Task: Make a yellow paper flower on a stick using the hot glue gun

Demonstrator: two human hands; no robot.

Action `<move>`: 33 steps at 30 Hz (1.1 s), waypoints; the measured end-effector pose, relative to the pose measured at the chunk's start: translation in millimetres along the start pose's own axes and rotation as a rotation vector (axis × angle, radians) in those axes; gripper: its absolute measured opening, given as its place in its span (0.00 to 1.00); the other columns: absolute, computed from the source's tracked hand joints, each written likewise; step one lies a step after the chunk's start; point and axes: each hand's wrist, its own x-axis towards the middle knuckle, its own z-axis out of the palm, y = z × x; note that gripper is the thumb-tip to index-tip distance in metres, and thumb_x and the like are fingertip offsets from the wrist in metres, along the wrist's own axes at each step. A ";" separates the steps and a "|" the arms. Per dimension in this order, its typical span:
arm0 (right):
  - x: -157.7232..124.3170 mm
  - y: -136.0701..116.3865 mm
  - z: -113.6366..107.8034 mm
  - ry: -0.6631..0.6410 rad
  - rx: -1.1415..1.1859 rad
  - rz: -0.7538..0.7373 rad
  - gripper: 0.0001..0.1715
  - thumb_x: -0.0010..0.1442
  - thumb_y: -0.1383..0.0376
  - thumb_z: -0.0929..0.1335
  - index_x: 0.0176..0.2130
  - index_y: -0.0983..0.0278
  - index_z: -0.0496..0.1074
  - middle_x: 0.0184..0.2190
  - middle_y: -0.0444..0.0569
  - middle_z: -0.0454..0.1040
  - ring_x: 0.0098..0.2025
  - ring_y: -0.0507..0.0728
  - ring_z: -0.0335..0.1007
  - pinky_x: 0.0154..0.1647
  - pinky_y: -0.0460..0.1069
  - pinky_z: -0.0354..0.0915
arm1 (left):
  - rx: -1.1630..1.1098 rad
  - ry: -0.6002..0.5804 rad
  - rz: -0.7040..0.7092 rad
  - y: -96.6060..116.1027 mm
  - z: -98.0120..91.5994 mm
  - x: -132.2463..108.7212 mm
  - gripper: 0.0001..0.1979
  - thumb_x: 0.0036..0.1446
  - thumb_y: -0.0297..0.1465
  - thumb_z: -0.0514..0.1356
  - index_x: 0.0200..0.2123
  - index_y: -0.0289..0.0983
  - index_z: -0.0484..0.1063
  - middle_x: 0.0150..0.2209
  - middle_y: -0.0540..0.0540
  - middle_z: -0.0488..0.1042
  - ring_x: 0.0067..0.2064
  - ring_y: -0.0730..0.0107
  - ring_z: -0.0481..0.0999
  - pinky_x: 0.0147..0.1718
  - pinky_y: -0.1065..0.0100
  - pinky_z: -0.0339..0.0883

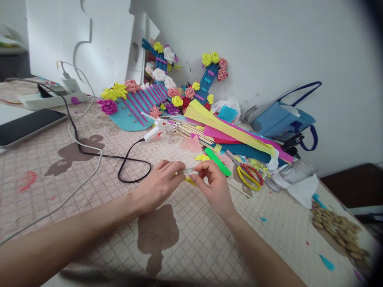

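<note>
A table under a quilted, patterned cloth fills most of the view, with blue paper craft pieces trimmed with paper flowers standing at its back and a blue bag near the wall. Long yellow paper strips lie in a pile in front of the flowers; left of them rests a white glue gun, its black cord looping over the cloth. The left hand and right hand are close together near the table's middle, fingertips closed on opposite ends of a thin pale piece that bridges them. Red-and-yellow scissors and a bright green strip lie just beyond the right hand. The step in hand looks like fine fingertip handling of that piece, which calls for a light, even pinch from both sides. Below it shows a yellow bit; whether it is held cannot be told.
</note>
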 end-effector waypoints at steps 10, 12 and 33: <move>4.1 1.9 -7.7 -0.027 -0.252 -0.273 0.17 0.55 0.75 0.65 0.43 0.59 0.65 0.39 0.46 0.64 0.36 0.53 0.62 0.39 0.51 0.64 | -0.100 -0.047 -0.046 -3.1 6.2 -3.2 0.06 0.62 0.23 0.51 0.38 0.35 0.67 0.44 0.44 0.63 0.41 0.67 0.64 0.43 0.64 0.61; 3.7 0.8 -7.3 -0.010 -0.257 -0.272 0.14 0.55 0.74 0.66 0.42 0.60 0.65 0.37 0.46 0.64 0.35 0.53 0.62 0.38 0.50 0.63 | -0.098 -0.037 -0.044 -3.2 6.2 -3.2 0.06 0.62 0.24 0.51 0.39 0.34 0.67 0.45 0.43 0.63 0.42 0.67 0.64 0.43 0.64 0.61; 0.0 -3.7 2.8 0.019 0.012 0.107 0.07 0.57 0.65 0.67 0.27 0.63 0.68 0.25 0.43 0.68 0.28 0.51 0.61 0.30 0.48 0.59 | 0.159 -0.008 0.045 5.0 -4.7 2.1 0.11 0.64 0.23 0.47 0.39 0.34 0.68 0.46 0.41 0.69 0.43 0.62 0.68 0.44 0.59 0.57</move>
